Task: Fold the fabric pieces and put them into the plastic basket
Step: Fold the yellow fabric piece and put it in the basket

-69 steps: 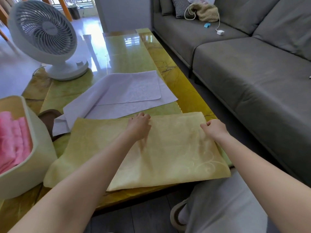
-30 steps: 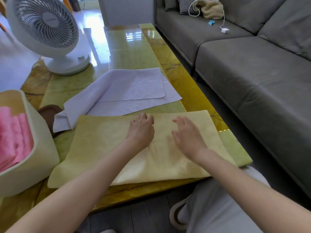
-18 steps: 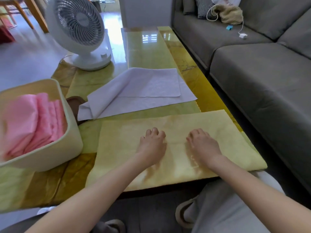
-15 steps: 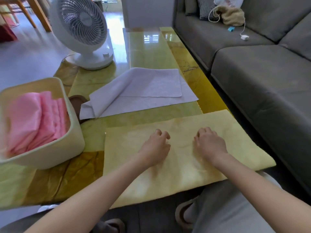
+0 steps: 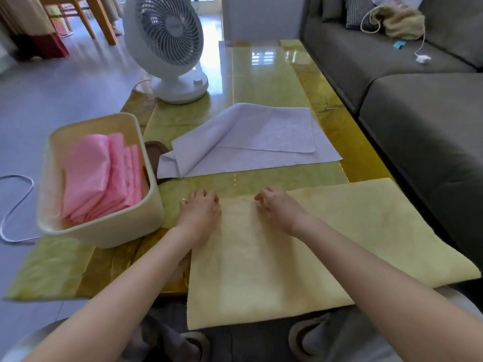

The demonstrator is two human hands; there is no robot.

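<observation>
The basket (image 5: pixel 104 232) stands on the left of the table (image 5: pixel 264 74) and already holds a folded pink cloth (image 5: pixel 94 173), its layers leaning against the basket's right wall. That piece looks finished.

Two pieces are left outside. The yellow cloth (image 5: pixel 326 244) lies spread flat just right of the basket, apart from it, with its near edge hanging off the table toward the person's lap. How many layers it has cannot be told; it is too wide for the basket, so I judge more folds are needed. The white cloth (image 5: pixel 251 142) lies right of the basket and farther back. One part of it is turned loosely over the rest and its left corner is rumpled, so it is not folded properly.

The left hand (image 5: pixel 200 212) sits on the yellow cloth's far corner, the one nearest the basket. The right hand (image 5: pixel 279 207) sits on the same far edge, farther right of the basket. Both have bent fingers at that edge. Whether they pinch the cloth or only press on it is hidden beneath them, so I cannot tell.

By my reckoning about a third is done: one piece is stowed, one is in hand, and one waits.
</observation>
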